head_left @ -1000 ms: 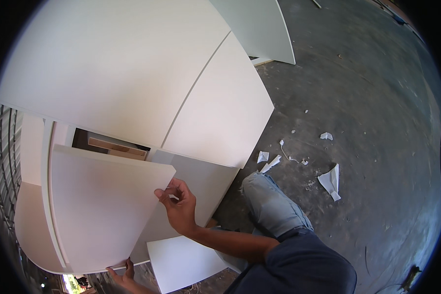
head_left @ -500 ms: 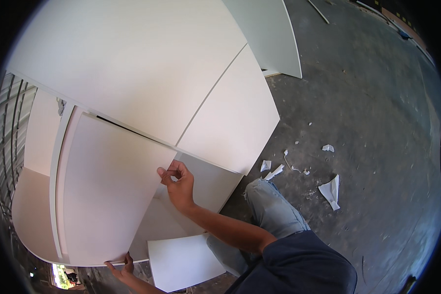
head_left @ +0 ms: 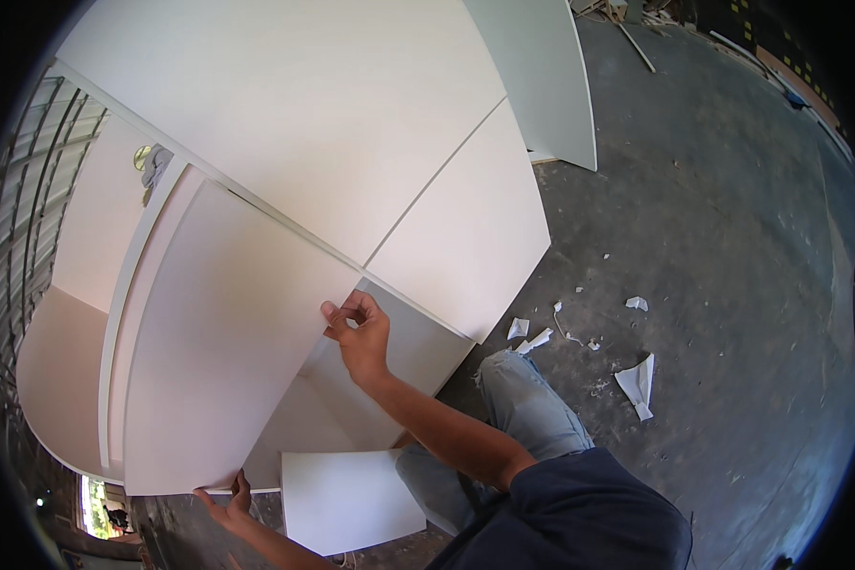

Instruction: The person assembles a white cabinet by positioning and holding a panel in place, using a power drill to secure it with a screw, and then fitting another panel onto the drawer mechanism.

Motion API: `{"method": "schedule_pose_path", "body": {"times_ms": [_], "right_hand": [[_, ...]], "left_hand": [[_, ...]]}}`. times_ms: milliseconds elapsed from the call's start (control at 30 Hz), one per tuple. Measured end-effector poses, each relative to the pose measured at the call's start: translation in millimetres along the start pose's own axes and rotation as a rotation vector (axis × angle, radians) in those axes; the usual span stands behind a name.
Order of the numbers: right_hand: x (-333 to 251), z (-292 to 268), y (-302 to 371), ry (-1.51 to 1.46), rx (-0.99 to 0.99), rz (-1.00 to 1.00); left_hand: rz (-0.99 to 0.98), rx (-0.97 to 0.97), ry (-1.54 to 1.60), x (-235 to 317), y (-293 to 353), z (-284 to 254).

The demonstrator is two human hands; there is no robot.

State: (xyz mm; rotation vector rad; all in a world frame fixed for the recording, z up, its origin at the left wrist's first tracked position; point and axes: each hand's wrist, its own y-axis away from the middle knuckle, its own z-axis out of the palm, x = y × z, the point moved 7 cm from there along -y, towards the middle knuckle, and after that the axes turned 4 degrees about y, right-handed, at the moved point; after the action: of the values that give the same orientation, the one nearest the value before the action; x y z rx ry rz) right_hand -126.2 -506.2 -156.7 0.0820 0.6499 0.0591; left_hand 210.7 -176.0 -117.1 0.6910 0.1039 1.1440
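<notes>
A flat white panel (head_left: 223,332) stands in the front of a white cabinet (head_left: 285,123), just under the long frame edge. My right hand (head_left: 363,334) pinches the panel's right edge near its upper corner, with the thumb on the front face and the fingers curled behind. At the panel's lower edge, my left hand (head_left: 226,499) grips the bottom corner between thumb and fingers. Right of the panel the cabinet's opening (head_left: 323,404) shows pale inner boards. The panel's back is hidden.
A smaller white board (head_left: 347,499) lies below the opening, beside my knee (head_left: 532,399). White paper scraps (head_left: 638,385) litter the grey floor (head_left: 731,285). Another pale panel (head_left: 541,76) juts out at the top. A grey cloth (head_left: 154,171) shows at the upper left.
The dark gap along the panel's upper edge has narrowed, as the panel sits closer to the frame. Both hands keep their hold. The view has shifted slightly.
</notes>
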Motion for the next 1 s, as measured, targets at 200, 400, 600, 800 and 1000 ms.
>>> {"method": "schedule_pose_path", "body": {"times_ms": [200,400,600,800,1000], "right_hand": [[-10.5,0.7,1.9,0.014,0.037,-0.008],[-3.2,-6.2,-3.4,0.053,0.093,0.052],[-10.5,-0.9,-1.3,0.077,0.080,0.081],[-11.0,-1.6,-5.3,0.102,0.089,0.058],[-11.6,-1.5,-5.9,0.064,0.083,0.036]], "left_hand": [[0.009,0.000,-0.029,-1.4,5.5,5.0],[-0.035,0.051,-0.016,1.2,-5.6,2.9],[-0.045,0.045,-0.043,7.3,-11.1,4.0],[-0.067,0.025,-0.012,-3.1,1.6,7.6],[-0.090,0.084,0.043,-8.2,9.1,6.7]]}}
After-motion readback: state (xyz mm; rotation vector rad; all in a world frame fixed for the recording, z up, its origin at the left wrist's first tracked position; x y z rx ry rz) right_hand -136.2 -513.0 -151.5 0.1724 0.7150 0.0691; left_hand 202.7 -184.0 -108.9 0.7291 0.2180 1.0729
